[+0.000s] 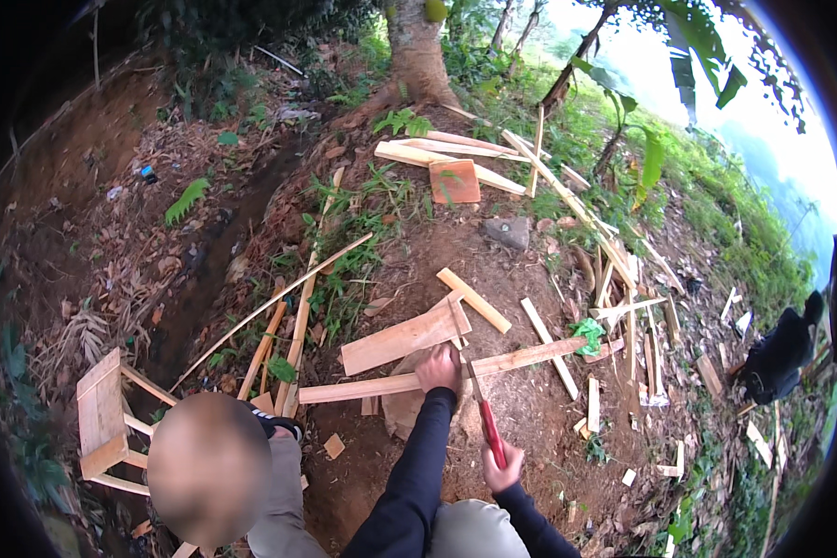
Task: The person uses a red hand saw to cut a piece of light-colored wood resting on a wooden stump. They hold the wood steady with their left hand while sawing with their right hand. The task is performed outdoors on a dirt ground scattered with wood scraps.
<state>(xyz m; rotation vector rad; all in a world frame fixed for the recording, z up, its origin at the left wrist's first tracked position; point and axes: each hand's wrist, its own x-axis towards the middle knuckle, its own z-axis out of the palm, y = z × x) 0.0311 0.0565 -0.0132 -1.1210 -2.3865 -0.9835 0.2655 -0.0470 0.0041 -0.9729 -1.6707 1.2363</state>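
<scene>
A long narrow wooden plank lies across a round tree stump. My left hand is closed on its middle and presses it against the stump. In my right hand is the red handle of a handsaw. Its thin blade rises away from me and crosses the plank just right of my left hand; the teeth are too small to see. Just beyond my left hand lies a wider board, and past that a short wooden strip.
At the lower left, a person is close beside a small wooden stool. Loose wood strips pile up at the right and back. A reddish square tile and a grey stone lie ahead; a tree trunk stands behind.
</scene>
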